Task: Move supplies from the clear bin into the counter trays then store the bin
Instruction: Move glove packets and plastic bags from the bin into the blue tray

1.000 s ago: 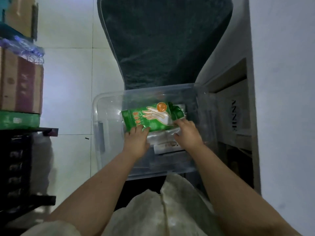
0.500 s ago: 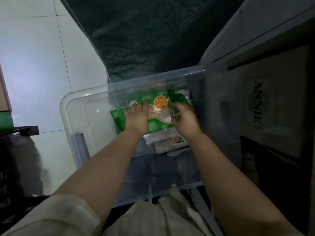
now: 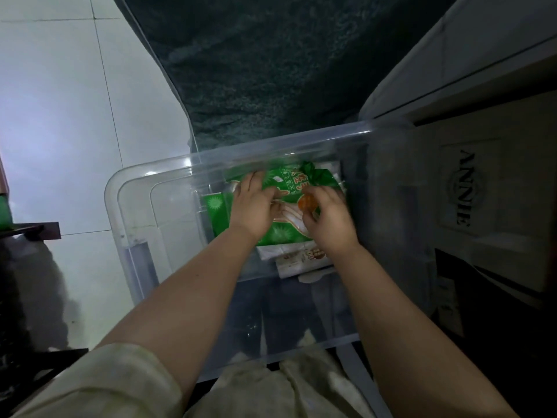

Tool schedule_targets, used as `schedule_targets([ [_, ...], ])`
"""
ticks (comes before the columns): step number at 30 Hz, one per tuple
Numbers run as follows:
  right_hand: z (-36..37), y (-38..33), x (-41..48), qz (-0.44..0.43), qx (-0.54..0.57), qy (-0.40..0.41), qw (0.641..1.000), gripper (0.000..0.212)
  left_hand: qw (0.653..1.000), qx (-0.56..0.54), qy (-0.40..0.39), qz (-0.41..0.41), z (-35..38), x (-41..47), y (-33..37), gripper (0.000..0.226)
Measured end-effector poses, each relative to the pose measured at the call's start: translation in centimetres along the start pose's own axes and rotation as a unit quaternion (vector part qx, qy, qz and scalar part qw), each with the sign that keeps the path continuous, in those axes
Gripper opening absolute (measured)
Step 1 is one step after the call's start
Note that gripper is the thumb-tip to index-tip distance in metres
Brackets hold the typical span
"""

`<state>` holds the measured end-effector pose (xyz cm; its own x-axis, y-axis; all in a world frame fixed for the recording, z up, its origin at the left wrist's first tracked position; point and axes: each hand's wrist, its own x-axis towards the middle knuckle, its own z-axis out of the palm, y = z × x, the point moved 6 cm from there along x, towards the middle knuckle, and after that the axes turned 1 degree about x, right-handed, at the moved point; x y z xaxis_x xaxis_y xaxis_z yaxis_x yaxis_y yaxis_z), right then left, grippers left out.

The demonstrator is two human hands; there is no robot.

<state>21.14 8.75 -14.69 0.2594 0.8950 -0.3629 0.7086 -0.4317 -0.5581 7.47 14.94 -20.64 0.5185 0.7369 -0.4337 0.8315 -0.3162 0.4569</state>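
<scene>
A clear plastic bin [image 3: 126, 236] stands on the floor in front of me. Inside it lie green packets [image 3: 289, 184] with an orange circle and hand drawing printed on them, stacked over white packets [image 3: 298, 256]. Both my hands are down in the bin. My left hand [image 3: 251, 203] rests on top of the green packets with its fingers stretched toward the far wall. My right hand [image 3: 330, 217] pinches the top green packet beside the orange circle, fingers and thumb curled. The hands hide much of the packets.
A dark green mat [image 3: 271, 70] lies on the white tiled floor beyond the bin. A cardboard box marked ANNIE [image 3: 464, 188] sits on a shelf under a white counter edge [image 3: 482, 40] at the right. A dark rack [image 3: 30, 230] stands at the left.
The view has dropped closer to the bin. Both hands slid from the near edge of the green packet to its top, deeper into the bin, and the packet lies lower.
</scene>
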Motion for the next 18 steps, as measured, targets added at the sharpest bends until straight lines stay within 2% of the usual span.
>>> schedule_targets([
  [3, -0.2, 0.5, 0.3, 0.003, 0.002, 0.010, 1.000, 0.037, 0.998, 0.018, -0.067, -0.001, 1.6, 0.7, 0.0, 0.035],
  [5, -0.3, 1.0, 0.4, 0.008, 0.004, 0.015, 1.000, 0.037, 0.997, 0.021, -0.069, -0.006, 2.0, 0.6, -0.1, 0.045],
  [10, 0.0, 2.1, 0.2, 0.020, -0.002, 0.015, 1.000, 0.033, 0.997, -0.004, -0.066, -0.050, 2.4, 0.7, -0.7, 0.096],
  [13, 0.4, 2.4, -0.1, 0.017, -0.006, 0.009, 1.000, 0.033, 0.995, 0.019, -0.072, -0.066, 3.0, 0.1, -0.4, 0.103],
  [18, 0.9, 2.2, -0.8, 0.004, -0.012, 0.004, 1.000, 0.033, 0.990, 0.054, -0.094, -0.094, 3.5, 0.0, -0.6, 0.102],
])
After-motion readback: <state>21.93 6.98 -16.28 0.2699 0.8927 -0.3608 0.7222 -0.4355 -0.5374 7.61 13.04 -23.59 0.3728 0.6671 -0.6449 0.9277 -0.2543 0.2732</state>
